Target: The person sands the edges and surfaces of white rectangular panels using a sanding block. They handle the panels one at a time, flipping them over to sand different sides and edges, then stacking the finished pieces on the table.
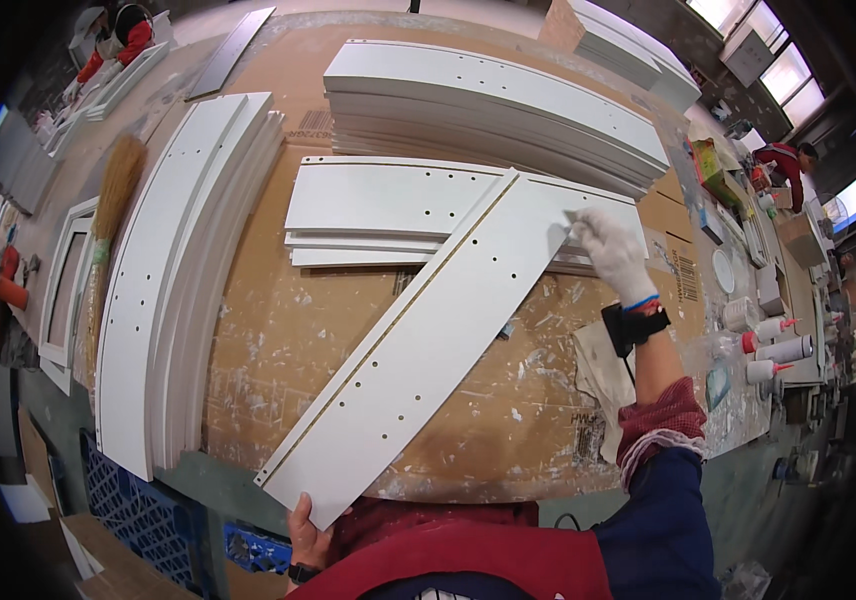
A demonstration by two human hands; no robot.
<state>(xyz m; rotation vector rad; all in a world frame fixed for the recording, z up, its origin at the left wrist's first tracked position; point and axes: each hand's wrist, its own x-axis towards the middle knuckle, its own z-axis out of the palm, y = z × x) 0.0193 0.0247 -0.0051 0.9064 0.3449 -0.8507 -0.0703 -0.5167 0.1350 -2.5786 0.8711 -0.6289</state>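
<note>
A long white drilled board, with a brown groove along one edge, lies slantwise from my body to a low stack of similar boards. My left hand is bare and closed round its near end, thumb on top. My right hand, in a white glove, is at the far end by the board's right edge. Its fingers are pinched together, with a small greyish edge showing at the tips. What that is I cannot make out. A dark band is round the right wrist.
Taller stacks of white boards stand at the left and back. A straw brush lies beside the left stack. Cardboard with white flecks covers the table; a cloth and glue bottles are at right. Two people work farther off.
</note>
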